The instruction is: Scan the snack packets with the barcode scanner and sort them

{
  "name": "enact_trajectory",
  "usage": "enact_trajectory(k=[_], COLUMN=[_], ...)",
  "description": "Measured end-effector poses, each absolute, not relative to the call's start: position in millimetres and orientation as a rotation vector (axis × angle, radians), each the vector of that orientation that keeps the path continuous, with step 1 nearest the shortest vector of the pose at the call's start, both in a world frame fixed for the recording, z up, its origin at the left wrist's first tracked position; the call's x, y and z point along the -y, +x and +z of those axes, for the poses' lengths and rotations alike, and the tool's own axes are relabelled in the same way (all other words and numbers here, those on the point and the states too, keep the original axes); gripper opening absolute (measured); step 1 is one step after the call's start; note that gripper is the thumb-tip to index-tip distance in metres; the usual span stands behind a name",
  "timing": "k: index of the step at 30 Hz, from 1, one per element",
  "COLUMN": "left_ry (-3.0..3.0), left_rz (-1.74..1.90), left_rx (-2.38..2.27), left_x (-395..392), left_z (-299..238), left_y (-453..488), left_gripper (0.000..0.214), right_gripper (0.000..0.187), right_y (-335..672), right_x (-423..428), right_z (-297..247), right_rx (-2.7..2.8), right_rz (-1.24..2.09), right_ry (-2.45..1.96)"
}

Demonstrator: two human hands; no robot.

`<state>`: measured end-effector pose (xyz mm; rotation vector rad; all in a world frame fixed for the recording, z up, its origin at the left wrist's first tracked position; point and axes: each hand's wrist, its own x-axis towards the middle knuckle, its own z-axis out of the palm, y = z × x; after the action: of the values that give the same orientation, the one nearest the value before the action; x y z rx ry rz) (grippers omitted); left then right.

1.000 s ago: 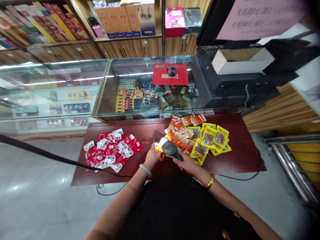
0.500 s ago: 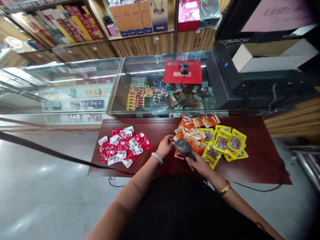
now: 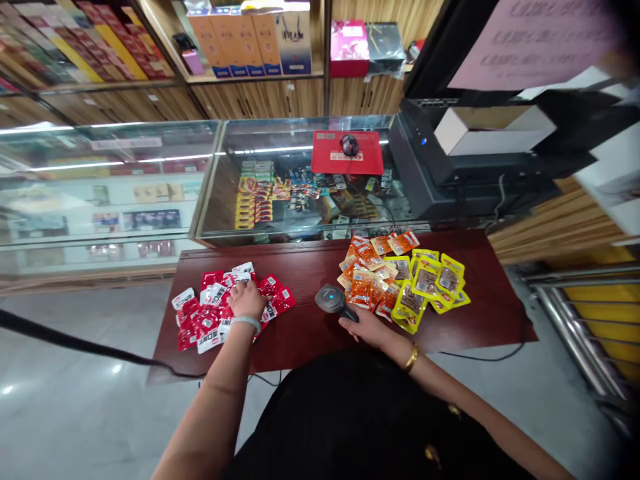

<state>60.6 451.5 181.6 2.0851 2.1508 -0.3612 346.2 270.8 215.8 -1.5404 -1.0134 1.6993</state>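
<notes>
Seemingly picking: my left hand [image 3: 247, 300] on red packs [image 3: 203, 320]
They lie toward the desk's [image 3: 310, 267] left edge; whether fingers pinch, I can't tell; my right hand [image 3: 367, 327] curls round the scanner [image 3: 330, 298]; lifting needs one pinched

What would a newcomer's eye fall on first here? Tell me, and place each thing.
Likely the bright packets on the dark red table: a pile of red-and-white packets at the left, under the left hand, and orange packets beside yellow packets at the right. Between the piles, the right hand holds a dark scanner. Beyond, a red mouse pad lies on the glass counter.
</notes>
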Motion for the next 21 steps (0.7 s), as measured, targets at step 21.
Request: enact_trajectory(k=[21], left_ry=[1.166], left_rz=[0.671], left_rx=[-1.453], left_x=[-404], left_z=[163], left_y=[184], left_gripper=[0.025], right_gripper=[0.047], right_y=[367], right_x=[-283], right_z=[232], right_rx=[1.011], right_rz=[1.576], right_ry=[-1.467])
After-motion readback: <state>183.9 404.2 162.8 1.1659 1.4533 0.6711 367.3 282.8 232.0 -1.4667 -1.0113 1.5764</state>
